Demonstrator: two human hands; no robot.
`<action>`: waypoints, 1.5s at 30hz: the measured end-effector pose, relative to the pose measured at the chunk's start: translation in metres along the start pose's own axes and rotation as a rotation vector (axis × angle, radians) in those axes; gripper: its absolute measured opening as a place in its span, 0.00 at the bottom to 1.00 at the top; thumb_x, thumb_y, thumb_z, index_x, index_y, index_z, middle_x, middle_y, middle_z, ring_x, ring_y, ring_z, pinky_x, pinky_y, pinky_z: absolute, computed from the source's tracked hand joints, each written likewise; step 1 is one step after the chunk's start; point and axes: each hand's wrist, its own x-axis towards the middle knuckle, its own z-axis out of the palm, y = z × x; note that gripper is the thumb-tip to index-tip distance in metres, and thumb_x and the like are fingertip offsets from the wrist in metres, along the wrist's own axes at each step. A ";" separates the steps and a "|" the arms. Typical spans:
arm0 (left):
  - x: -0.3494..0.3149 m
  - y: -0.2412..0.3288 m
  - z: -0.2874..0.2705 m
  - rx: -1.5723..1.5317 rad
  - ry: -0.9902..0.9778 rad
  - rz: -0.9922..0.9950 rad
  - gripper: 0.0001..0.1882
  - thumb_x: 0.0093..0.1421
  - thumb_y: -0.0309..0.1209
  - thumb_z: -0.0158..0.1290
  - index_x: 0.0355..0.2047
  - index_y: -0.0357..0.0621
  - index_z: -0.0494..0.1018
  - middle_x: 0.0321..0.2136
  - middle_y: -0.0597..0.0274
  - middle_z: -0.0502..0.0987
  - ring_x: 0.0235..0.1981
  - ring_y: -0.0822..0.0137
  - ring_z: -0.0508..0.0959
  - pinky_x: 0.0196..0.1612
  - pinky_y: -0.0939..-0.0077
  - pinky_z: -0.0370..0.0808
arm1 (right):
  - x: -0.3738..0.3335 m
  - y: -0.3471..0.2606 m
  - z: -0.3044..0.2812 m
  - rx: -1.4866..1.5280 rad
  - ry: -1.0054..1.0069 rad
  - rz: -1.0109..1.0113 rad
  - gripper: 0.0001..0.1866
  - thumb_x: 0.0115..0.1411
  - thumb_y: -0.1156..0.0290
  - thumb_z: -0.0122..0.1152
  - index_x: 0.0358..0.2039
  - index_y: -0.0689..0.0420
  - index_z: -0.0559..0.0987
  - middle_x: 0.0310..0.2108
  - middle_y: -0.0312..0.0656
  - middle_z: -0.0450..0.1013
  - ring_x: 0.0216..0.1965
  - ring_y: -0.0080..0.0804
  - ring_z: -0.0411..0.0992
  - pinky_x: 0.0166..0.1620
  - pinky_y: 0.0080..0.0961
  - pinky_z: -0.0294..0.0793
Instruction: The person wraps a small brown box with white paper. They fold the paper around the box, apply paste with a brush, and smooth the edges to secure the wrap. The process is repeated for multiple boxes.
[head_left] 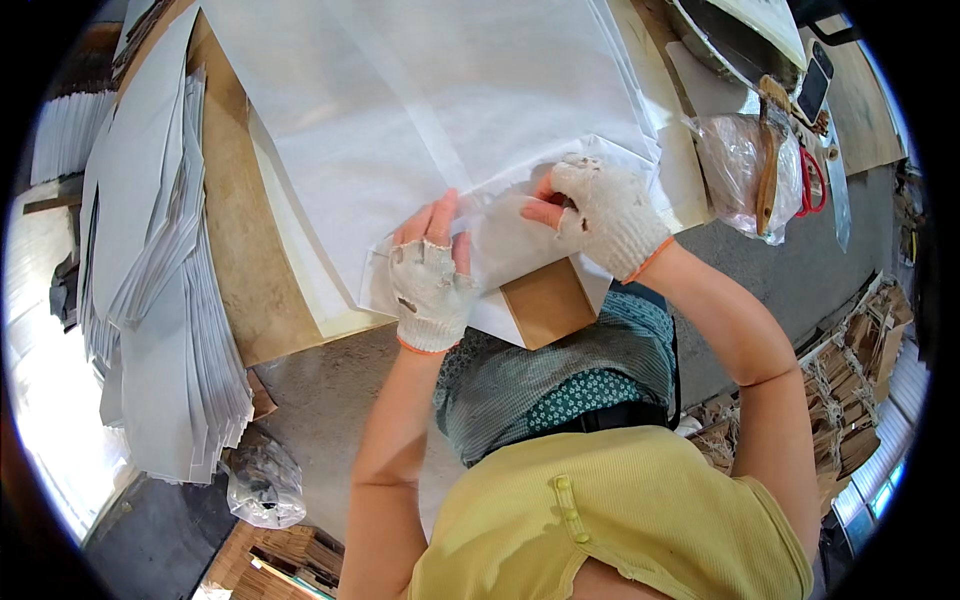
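Note:
A large white paper bag (pixel 400 120) with a pale lengthwise band lies on a stack of similar sheets, its near end folded over. At that end a brown inner face (pixel 548 303) shows below the white flap. My left hand (pixel 432 270), in a worn fingerless white knit glove with orange trim, lies on the bag's left corner with fingers stretched out. My right hand (pixel 605 212), gloved alike, bends over the flap's right side. Its thumb and fingers are drawn together; whether paper is caught between them is hidden.
Fanned white paper pieces (pixel 165 320) hang over the wooden table's (pixel 265 310) left edge. At right are a basin (pixel 735 40), a phone (pixel 815 80), a wooden-handled brush (pixel 768 165), a clear plastic bag (pixel 725 165) and red-handled scissors (pixel 812 183). Brown bundles (pixel 840 400) lie on the floor.

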 end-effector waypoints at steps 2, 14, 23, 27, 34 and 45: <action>0.001 0.003 -0.001 0.052 0.033 -0.038 0.31 0.54 0.24 0.59 0.59 0.42 0.68 0.50 0.54 0.74 0.49 0.52 0.74 0.52 0.59 0.69 | 0.003 0.013 0.016 -0.094 0.154 -0.320 0.08 0.53 0.69 0.70 0.31 0.56 0.79 0.26 0.41 0.73 0.34 0.39 0.73 0.39 0.32 0.72; 0.008 0.010 0.003 0.272 -0.008 -0.125 0.29 0.51 0.28 0.57 0.56 0.43 0.69 0.54 0.53 0.70 0.51 0.51 0.71 0.54 0.56 0.65 | 0.006 0.032 0.059 -0.088 0.462 -0.311 0.11 0.49 0.70 0.70 0.33 0.51 0.78 0.36 0.39 0.72 0.42 0.45 0.71 0.47 0.42 0.68; 0.004 0.056 0.011 -0.023 -0.173 -0.049 0.36 0.57 0.34 0.55 0.65 0.35 0.60 0.64 0.45 0.62 0.66 0.47 0.61 0.67 0.54 0.57 | 0.020 0.018 0.057 -0.173 0.576 -0.173 0.13 0.50 0.63 0.69 0.34 0.48 0.75 0.43 0.37 0.71 0.49 0.44 0.67 0.51 0.47 0.62; -0.016 0.017 -0.021 0.222 -0.338 -0.133 0.43 0.57 0.39 0.58 0.69 0.36 0.54 0.71 0.49 0.53 0.72 0.51 0.53 0.72 0.55 0.44 | 0.017 0.009 0.057 -0.330 0.603 -0.229 0.12 0.54 0.66 0.64 0.39 0.50 0.76 0.44 0.37 0.72 0.54 0.43 0.67 0.57 0.45 0.62; -0.017 0.011 -0.032 0.230 -0.395 -0.136 0.39 0.59 0.36 0.57 0.68 0.39 0.58 0.70 0.52 0.56 0.72 0.51 0.53 0.72 0.52 0.43 | -0.002 0.000 0.063 -0.353 0.136 -0.424 0.31 0.62 0.60 0.54 0.66 0.48 0.65 0.70 0.36 0.56 0.72 0.36 0.50 0.73 0.44 0.44; -0.001 0.031 -0.030 -0.013 -0.309 0.036 0.40 0.54 0.31 0.61 0.66 0.37 0.61 0.67 0.48 0.61 0.68 0.45 0.60 0.69 0.50 0.54 | -0.042 0.057 -0.025 0.006 0.230 0.220 0.17 0.64 0.58 0.58 0.49 0.51 0.81 0.38 0.42 0.77 0.38 0.32 0.74 0.42 0.32 0.73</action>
